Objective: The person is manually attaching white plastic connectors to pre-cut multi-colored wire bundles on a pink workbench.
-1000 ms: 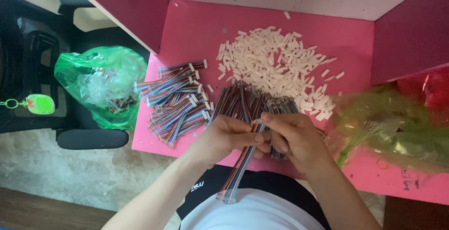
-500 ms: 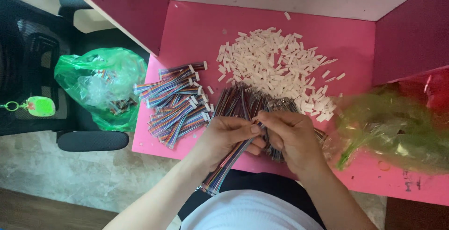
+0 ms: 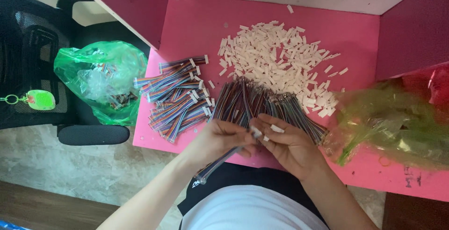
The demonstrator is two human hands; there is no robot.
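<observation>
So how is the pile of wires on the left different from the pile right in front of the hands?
The left wire pile has white plugs fitted on its far ends; the middle wire pile ends in bare metal tips. The left pile lies loosely fanned and apart from the hands, while the middle pile is packed thicker and both hands reach over its near edge. Both are multicoloured ribbon wires of similar length on the pink table.

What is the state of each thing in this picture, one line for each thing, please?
Left hand: fingers closed on a rainbow ribbon cable, which hangs off the pink table edge.
Right hand: holds a white connector at the cable's end.
Finished cables: piled flat, white connectors fitted.
Bare cables: fanned out, ends without connectors.
Loose white connectors: heaped.
Green bag: on the chair, open.
</observation>
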